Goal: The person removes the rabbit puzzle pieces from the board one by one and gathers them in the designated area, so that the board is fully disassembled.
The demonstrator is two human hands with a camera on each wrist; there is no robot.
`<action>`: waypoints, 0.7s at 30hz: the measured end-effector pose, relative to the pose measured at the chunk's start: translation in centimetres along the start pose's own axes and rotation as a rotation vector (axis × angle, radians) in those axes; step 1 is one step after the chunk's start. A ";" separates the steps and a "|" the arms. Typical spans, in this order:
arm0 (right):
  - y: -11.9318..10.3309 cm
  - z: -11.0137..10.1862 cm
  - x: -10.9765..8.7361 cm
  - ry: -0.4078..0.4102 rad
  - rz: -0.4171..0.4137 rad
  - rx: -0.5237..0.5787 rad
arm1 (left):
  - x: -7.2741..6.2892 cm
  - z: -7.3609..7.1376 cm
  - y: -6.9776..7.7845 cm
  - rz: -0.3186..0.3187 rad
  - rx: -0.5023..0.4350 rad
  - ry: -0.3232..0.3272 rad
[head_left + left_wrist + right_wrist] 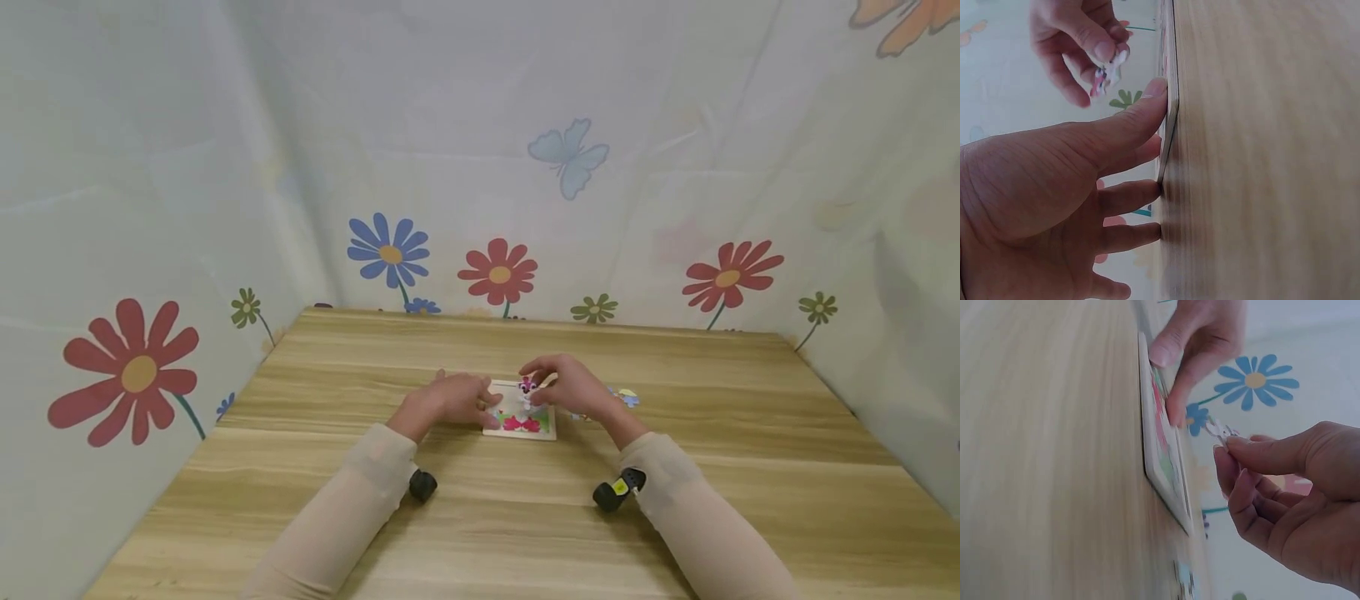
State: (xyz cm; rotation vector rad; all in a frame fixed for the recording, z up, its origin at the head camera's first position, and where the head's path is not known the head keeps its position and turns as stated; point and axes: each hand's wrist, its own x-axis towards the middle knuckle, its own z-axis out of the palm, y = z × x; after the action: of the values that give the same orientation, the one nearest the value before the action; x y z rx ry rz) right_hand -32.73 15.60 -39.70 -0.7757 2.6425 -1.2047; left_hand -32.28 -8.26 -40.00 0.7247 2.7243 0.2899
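Observation:
A small framed jigsaw puzzle board (553, 432) lies flat on the table, with pink and green pieces along its near side. My left hand (455, 398) rests at the board's left end. Its thumb (1154, 90) presses on the frame there, and other fingertips stand against the table beside it. Over the board, my right hand (573, 387) pinches a puzzle piece (527, 392) between thumb and fingers. White with pink, the piece (1216, 429) is held above the board's surface in the right wrist view.
Several loose puzzle pieces (625, 397) lie on the wooden table (510, 517) to the right of the board, partly hidden by my right hand. A light cloth (442, 150) printed with flowers and butterflies hangs behind the table and along its sides.

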 end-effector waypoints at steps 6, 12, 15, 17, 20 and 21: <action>2.0 -3.0 -2.7 0.065 0.031 0.007 | -0.1 0.1 -0.1 -0.010 -0.023 0.009; 4.6 -6.8 -5.3 0.084 0.070 0.045 | -0.2 0.1 -0.1 -0.013 -0.043 0.016; 5.4 -8.4 -6.4 0.065 0.088 0.041 | -0.2 0.0 -0.2 -0.013 -0.039 0.026; 5.8 -9.2 -7.0 0.046 0.113 0.024 | -0.2 0.0 -0.2 -0.015 -0.033 0.036; 6.5 -10.1 -7.9 -0.004 0.175 0.007 | -0.2 0.1 -0.2 -0.015 -0.030 0.033; 6.8 -10.3 -8.1 -0.021 0.197 0.004 | -0.3 0.2 -0.2 -0.015 -0.034 0.030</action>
State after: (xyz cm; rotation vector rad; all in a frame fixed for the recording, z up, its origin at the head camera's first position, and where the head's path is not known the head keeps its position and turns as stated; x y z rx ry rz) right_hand -31.81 30.28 -38.52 -0.5098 2.6250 -1.1433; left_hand -32.06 -8.55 -40.17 0.6962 2.7443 0.3457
